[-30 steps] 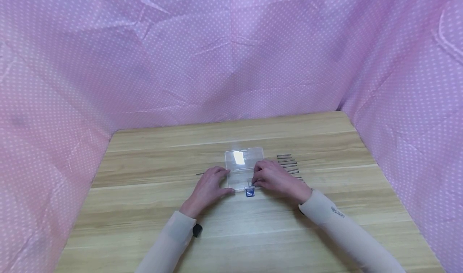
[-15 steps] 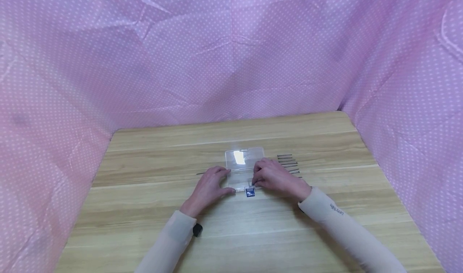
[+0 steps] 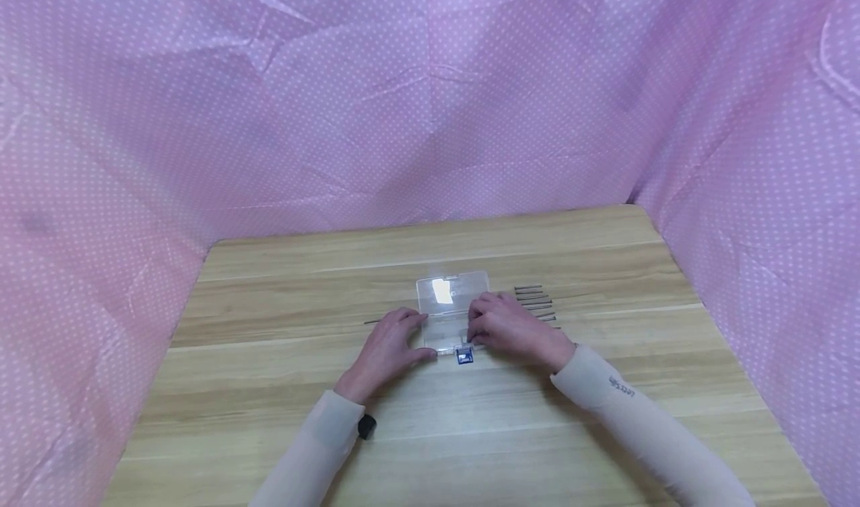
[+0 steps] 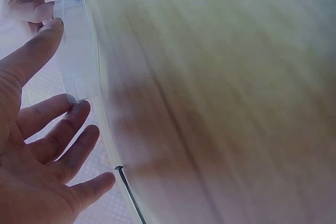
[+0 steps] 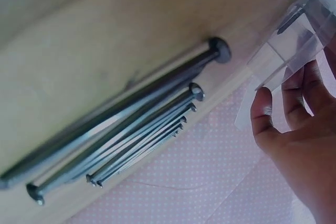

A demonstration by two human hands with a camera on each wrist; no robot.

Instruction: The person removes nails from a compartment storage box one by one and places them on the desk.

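Note:
A clear plastic box with compartments lies on the table, its lid folded back away from the person. A blue latch sits at its front edge. My left hand holds the box's left end, thumb at the front, a finger at the back; the other fingers are spread. My right hand has bent fingers at the box's right part; its fingertips are partly hidden, so what lies between them does not show. In the right wrist view a dark nail shows in one compartment.
Several steel nails lie in a row right of the box, heads seen close up in the right wrist view. A single nail lies by my left fingers. Pink dotted cloth stands behind the wooden table.
Both hands stay at the box, almost still. My right forearm shifts very slightly left.

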